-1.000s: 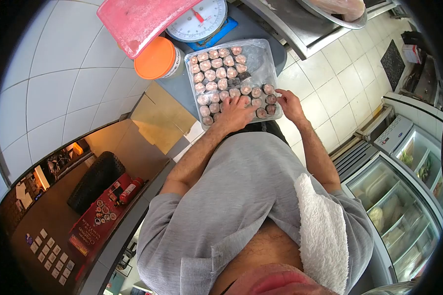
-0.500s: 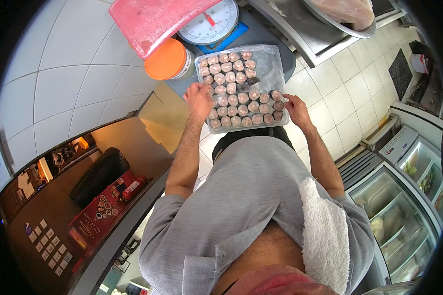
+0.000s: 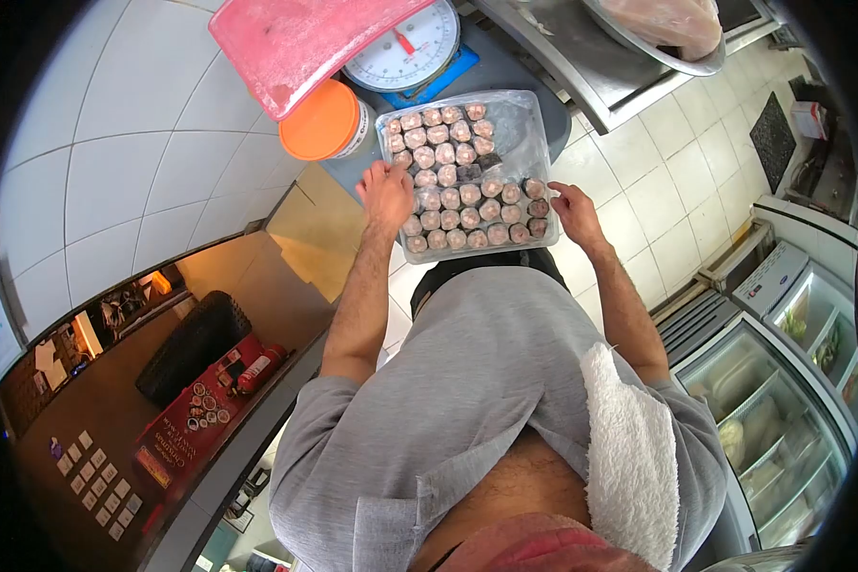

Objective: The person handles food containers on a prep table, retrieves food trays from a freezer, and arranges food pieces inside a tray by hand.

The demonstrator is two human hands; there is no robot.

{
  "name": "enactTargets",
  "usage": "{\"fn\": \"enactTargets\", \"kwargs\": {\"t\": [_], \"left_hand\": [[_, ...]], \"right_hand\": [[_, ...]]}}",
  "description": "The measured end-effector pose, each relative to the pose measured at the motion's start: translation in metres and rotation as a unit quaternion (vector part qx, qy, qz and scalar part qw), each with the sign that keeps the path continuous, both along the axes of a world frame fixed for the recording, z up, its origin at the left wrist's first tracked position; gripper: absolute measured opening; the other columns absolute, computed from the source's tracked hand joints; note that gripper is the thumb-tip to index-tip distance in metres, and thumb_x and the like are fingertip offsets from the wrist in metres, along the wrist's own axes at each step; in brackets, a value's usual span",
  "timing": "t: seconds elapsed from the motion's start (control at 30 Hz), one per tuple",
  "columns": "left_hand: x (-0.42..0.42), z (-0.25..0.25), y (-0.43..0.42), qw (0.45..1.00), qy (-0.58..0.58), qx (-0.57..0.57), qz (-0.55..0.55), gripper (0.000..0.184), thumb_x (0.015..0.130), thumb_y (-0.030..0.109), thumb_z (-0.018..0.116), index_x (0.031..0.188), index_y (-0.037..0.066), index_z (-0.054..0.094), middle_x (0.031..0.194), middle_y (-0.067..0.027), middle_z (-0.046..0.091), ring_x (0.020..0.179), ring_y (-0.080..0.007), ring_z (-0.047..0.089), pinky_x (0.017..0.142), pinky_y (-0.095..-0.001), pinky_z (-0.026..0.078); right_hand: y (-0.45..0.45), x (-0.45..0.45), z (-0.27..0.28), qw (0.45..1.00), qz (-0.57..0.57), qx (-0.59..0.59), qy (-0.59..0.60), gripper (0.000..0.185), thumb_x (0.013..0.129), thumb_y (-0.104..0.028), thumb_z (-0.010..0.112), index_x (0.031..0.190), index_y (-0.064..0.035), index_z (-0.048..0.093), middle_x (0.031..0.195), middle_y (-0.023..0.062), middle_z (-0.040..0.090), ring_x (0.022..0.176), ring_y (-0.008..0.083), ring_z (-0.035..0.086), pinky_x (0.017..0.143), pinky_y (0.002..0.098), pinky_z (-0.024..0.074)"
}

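Observation:
A pale plastic tray [image 3: 522, 129] is in front of my body, packed with rows of small round pieces [image 3: 469, 195], pinkish-white on top with dark wrapping round their sides. Two dark pieces [image 3: 469, 173] lie on their sides near the middle. My left hand [image 3: 387, 197] is closed on the tray's left edge, its fingertips partly hidden against the rim. At the opposite edge, my right hand [image 3: 576, 212] grips the rim with curled fingers beside the end pieces. The tray's upper right part shows bare, wet-looking plastic.
Behind the tray stand a dial scale [image 3: 405, 48], a tub with an orange lid [image 3: 318, 119] and a pink lid or board [image 3: 300, 43]. A metal bowl of raw meat [image 3: 667, 33] rests on a steel counter [image 3: 567, 62]. Glass-topped freezers [image 3: 767, 419] are at right.
Both hands stay at the tray's edges. The whole view has shifted very slightly; the pieces keep their places.

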State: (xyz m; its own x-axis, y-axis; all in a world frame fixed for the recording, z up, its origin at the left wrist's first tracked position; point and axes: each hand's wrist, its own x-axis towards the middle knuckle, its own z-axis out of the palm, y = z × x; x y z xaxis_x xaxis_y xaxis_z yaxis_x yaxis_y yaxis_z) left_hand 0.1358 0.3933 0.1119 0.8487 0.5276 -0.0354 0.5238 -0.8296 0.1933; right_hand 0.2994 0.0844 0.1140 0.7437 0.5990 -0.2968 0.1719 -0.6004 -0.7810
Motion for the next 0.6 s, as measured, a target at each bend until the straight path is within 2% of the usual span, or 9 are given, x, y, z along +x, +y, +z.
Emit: {"fn": "enactTargets", "kwargs": {"t": [0.1,0.17,0.2,0.27,0.4,0.6], "left_hand": [[0.006,-0.002,0.003,0.999,-0.041,0.003,0.0,0.02,0.08,0.017,0.059,0.098,0.013,0.065,0.104,-0.0053,0.048,0.102,-0.0255,0.044,0.084,-0.0469,0.033],[0.01,0.003,0.004,0.999,0.028,-0.028,0.022,0.025,0.082,0.022,0.058,0.104,0.013,0.064,0.107,-0.0059,0.049,0.106,-0.0262,0.045,0.088,-0.0483,0.033],[0.011,0.002,0.006,0.999,0.028,-0.028,0.021,0.025,0.082,0.022,0.058,0.104,0.013,0.064,0.107,-0.0059,0.049,0.106,-0.0262,0.045,0.088,-0.0483,0.033],[0.014,0.001,0.009,1.0,-0.003,-0.011,-0.01,0.023,0.08,0.018,0.059,0.103,0.015,0.064,0.106,-0.0046,0.049,0.105,-0.024,0.044,0.087,-0.0473,0.032],[0.02,-0.002,0.014,0.999,-0.029,-0.022,-0.019,0.024,0.081,0.018,0.059,0.104,0.013,0.063,0.112,-0.0052,0.051,0.108,-0.0237,0.044,0.089,-0.0479,0.032],[0.031,-0.002,0.018,0.999,-0.021,-0.027,-0.005,0.042,0.082,0.018,0.059,0.122,0.009,0.051,0.112,-0.01,0.057,0.107,-0.0273,0.047,0.091,-0.0502,0.031]], "right_hand": [[0.0,-0.001,-0.001,1.0,-0.001,-0.001,0.004,0.028,0.085,-0.007,0.055,0.112,-0.0054,0.062,0.086,0.0155,0.059,0.078,0.0286,0.059,0.072,0.0364,0.047],[0.0,-0.001,-0.001,1.0,-0.006,0.002,0.007,0.028,0.085,-0.007,0.055,0.112,-0.0055,0.062,0.086,0.0156,0.059,0.078,0.0286,0.059,0.073,0.0364,0.047],[0.001,-0.001,0.0,1.0,-0.008,-0.001,0.007,0.028,0.085,-0.007,0.055,0.112,-0.0055,0.062,0.087,0.0156,0.059,0.079,0.0285,0.059,0.073,0.0363,0.0471],[0.001,-0.003,0.001,1.0,-0.011,-0.004,0.008,0.028,0.085,-0.007,0.055,0.112,-0.0055,0.062,0.088,0.0155,0.059,0.079,0.0283,0.059,0.074,0.0362,0.0471],[-0.002,-0.006,-0.001,1.0,-0.015,-0.006,0.014,0.028,0.085,-0.006,0.056,0.112,-0.0052,0.062,0.09,0.0152,0.06,0.079,0.028,0.059,0.073,0.0359,0.0473],[-0.003,-0.006,0.001,1.0,-0.02,-0.005,0.018,0.028,0.084,-0.005,0.057,0.112,-0.0047,0.062,0.09,0.0153,0.06,0.079,0.0273,0.059,0.073,0.0354,0.0475]]}}
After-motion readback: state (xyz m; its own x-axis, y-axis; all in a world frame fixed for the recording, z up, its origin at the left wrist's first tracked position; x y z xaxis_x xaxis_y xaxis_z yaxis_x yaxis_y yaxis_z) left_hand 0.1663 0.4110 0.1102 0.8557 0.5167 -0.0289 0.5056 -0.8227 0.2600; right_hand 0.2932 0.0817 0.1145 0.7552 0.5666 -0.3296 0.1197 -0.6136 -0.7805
